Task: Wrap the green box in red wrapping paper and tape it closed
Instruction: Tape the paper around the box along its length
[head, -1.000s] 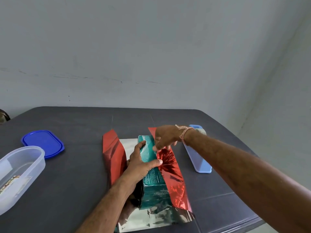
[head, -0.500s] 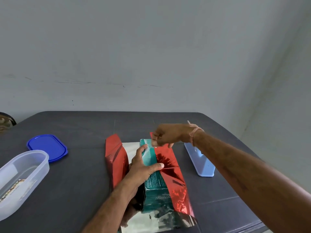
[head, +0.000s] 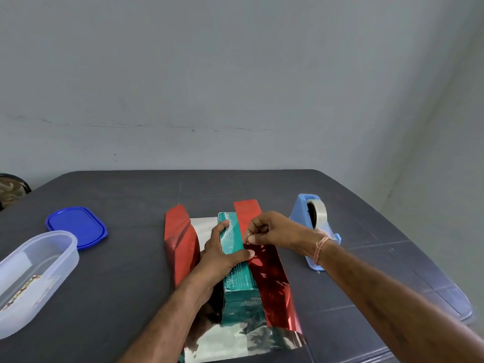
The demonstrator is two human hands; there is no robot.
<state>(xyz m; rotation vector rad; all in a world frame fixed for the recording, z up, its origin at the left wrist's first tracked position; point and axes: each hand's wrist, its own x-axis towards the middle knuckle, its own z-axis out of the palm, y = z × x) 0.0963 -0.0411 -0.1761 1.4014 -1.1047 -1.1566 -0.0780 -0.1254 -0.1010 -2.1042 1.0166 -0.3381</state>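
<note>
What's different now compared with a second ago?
The right hand drew a little nearer along the green box, fingers pinched over the red wrapping paper, its wrist uncovering the tape dispenser. The left hand still grips the box, thumb on the paper.

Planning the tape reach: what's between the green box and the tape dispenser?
Head view: the raised right flap of red wrapping paper against the green box, the right hand above it, then bare table up to the tape dispenser.
</note>
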